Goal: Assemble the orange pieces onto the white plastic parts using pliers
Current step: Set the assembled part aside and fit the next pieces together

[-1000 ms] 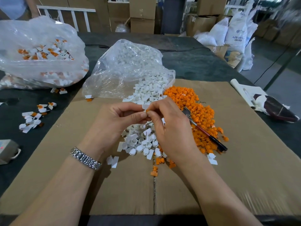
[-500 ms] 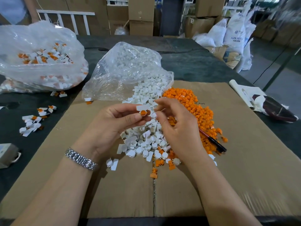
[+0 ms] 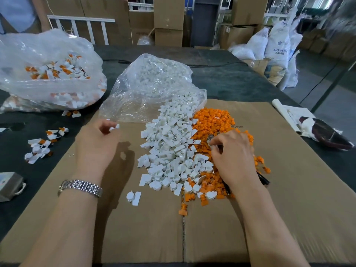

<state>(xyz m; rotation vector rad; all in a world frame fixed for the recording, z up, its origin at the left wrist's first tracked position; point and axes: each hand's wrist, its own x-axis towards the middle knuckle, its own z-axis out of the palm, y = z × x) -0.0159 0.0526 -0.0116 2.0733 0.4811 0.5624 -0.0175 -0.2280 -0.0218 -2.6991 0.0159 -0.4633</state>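
Bench [image 3: 240, 81]: dark top, carrying a cardboard sheet [image 3: 289, 209], the landmark here. Bag of finished parts [image 3: 48, 74] off the cardboard's far left corner. Open bag [image 3: 150, 87] at its far edge, spilling the white pile [image 3: 169, 151] down the middle. Orange pile [image 3: 213, 120] just right of the white. Left hand [image 3: 96, 143] over the cardboard's left edge, its grip pinching one white part [image 3: 114, 127]. Right hand [image 3: 234, 157] on the orange pile, fingers curled round the pliers [image 3: 263, 179], whose dark handles show behind it.
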